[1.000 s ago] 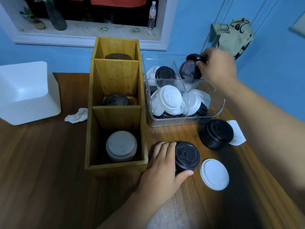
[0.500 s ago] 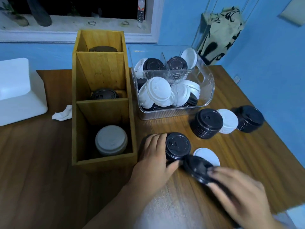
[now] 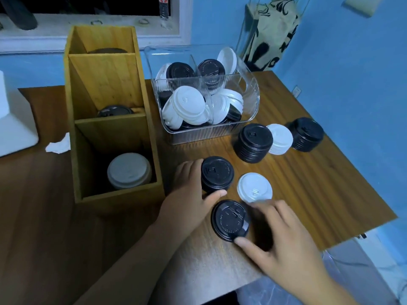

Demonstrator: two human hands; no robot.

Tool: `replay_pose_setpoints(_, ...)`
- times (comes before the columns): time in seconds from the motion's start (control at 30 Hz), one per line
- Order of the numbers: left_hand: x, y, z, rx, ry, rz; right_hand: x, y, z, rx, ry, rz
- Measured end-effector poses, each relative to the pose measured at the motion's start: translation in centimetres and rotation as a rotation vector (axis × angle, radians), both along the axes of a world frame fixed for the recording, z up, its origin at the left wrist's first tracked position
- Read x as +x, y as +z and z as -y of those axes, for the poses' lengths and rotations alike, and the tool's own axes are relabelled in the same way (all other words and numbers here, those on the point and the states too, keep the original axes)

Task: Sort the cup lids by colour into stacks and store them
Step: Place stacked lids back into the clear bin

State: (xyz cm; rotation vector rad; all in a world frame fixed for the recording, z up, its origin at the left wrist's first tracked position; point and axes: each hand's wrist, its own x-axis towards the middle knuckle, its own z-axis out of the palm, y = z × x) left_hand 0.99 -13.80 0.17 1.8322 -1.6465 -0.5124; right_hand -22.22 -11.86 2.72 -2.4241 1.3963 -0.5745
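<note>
Sitting at the left edge of the surface (image 3: 308,183) is a white foam block (image 3: 13,119), with a crumpled tissue (image 3: 57,146) just beside the wooden organiser (image 3: 110,84). Its near compartment holds a white lid stack (image 3: 128,170), the middle one a lone black lid (image 3: 115,111), and the far one something dark I cannot make out. Right of it, a clear bin (image 3: 251,93) holds a jumble of black and white lids. My left grip (image 3: 187,194) is curled round a short black stack (image 3: 217,173) standing near the organiser's near right corner, fingers on its left side, thumb at its near edge. Nearer still, my right grip (image 3: 284,245) pinches a loose black lid (image 3: 230,220), thumb on the near rim, blurred fingers at the right rim; whether it touches the wood I cannot tell. A single white lid (image 3: 254,187) lies flat just right of the short stack. Farther right stand a tall black stack (image 3: 253,142), a white stack (image 3: 280,138) touching it, and another black stack (image 3: 306,134).
</note>
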Motion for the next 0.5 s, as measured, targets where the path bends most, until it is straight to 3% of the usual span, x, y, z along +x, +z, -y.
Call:
replay_pose_setpoints(0.1,0.0,0.0,-0.1,-0.013,-0.004,0.003,2.6,0.1,-0.2,-0.033,-0.071,-0.186)
replay_pose_setpoints(0.17,-0.1,0.1,-0.1,-0.024,-0.006,0.012,3.0,0.2,0.0,-0.045,0.000,-0.245)
replay_pose_setpoints(0.3,0.0,0.0,0.0,-0.020,-0.006,0.017,1.0,1.2,0.5,0.110,0.230,-0.152)
replay_pose_setpoints(0.4,0.0,-0.2,0.0,-0.008,-0.007,0.024,0.9,1.3,0.1,0.064,0.113,-0.093)
replay_pose_setpoints(0.5,0.0,-0.2,0.0,-0.010,-0.006,0.017,2.2,0.6,-0.3,0.016,0.041,-0.174)
